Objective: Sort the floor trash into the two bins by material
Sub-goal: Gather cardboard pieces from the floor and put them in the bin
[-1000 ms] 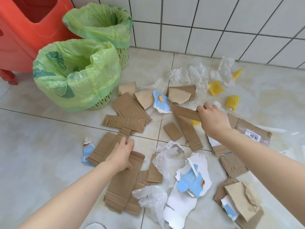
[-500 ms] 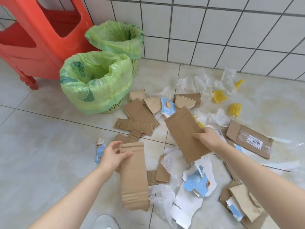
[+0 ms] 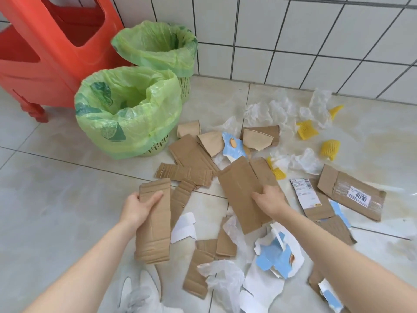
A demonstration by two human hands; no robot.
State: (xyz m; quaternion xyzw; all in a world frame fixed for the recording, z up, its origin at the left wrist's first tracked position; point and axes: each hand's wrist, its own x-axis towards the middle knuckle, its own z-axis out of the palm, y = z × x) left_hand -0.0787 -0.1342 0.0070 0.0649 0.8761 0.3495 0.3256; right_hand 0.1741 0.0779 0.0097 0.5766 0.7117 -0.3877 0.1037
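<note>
Two cardboard pieces held above the floor trash

A long cardboard strip (image 3: pixel 154 222) is gripped by the left hand (image 3: pixel 138 207), a wider cardboard panel (image 3: pixel 244 195) is pinched by the right hand (image 3: pixel 269 201). Beyond the left grip stand the near bin (image 3: pixel 126 111) and far bin (image 3: pixel 158 45); plastic scraps (image 3: pixel 270 110) lie beyond the right.

Red plastic stool (image 3: pixel 45 64) (left) stands against white tiled wall (image 3: pixel 316 41).

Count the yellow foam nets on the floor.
4: one by the wall, one left of it, one nearer, one by the right-hand cardboard. More may hide under plastic.
</note>
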